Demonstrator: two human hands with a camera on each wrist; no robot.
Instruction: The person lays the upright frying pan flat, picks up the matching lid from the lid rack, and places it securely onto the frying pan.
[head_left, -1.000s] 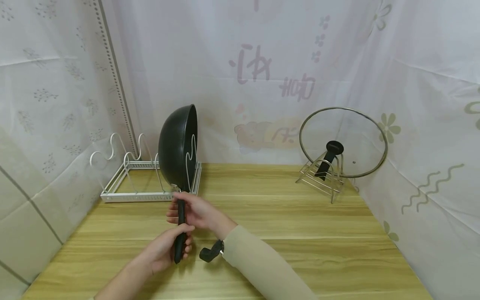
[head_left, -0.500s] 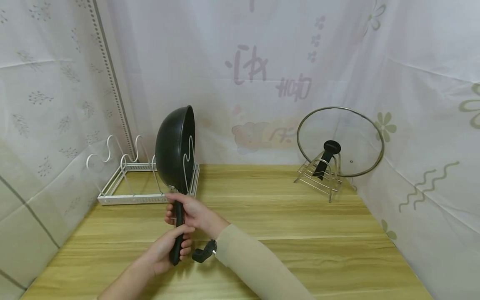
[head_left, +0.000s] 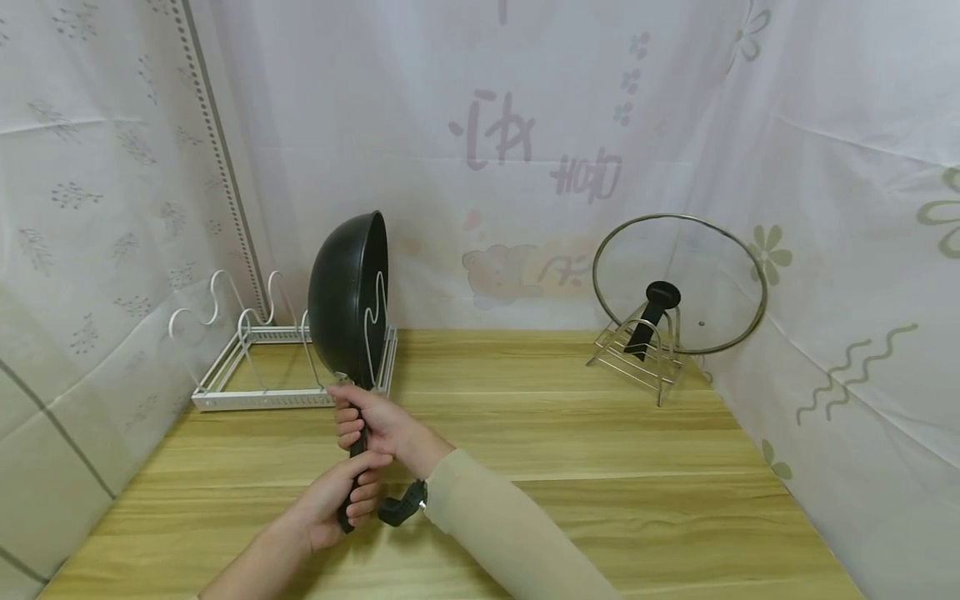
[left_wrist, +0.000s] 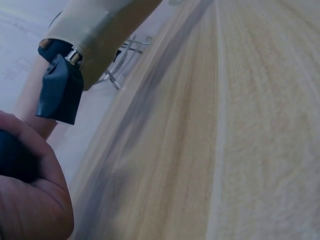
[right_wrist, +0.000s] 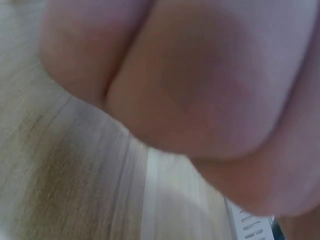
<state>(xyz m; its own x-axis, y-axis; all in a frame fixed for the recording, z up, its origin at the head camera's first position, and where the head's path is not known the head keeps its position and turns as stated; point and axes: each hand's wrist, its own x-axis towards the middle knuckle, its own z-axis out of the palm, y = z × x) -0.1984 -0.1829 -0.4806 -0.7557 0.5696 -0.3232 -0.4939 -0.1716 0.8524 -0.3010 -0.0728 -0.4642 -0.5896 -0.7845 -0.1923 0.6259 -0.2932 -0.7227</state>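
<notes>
A black wok (head_left: 341, 292) stands on its side at the right end of the white rack (head_left: 270, 400), its open side facing right, a wire hoop in front of it. The right hand (head_left: 382, 425) grips the upper part of the black handle, close to the pan. Below it the left hand (head_left: 333, 500) holds the handle's lower end, fingers curled round it. In the left wrist view, the left hand (left_wrist: 35, 200) is wrapped round the dark handle end (left_wrist: 17, 157). Fingers (right_wrist: 200, 90) of the right hand fill much of the right wrist view.
On the right, a glass lid (head_left: 720, 283) with a black knob leans upright in a small wire stand (head_left: 637, 371). A wooden table (head_left: 525, 433) lies beneath everything, with patterned cloth (head_left: 525, 75) behind. A black wrist mount (head_left: 402, 504) hangs below the right wrist.
The view has shifted slightly, so rack and lid stand a little further left in it. Both hands keep their grip, and the handle's lower end has swung slightly left.
</notes>
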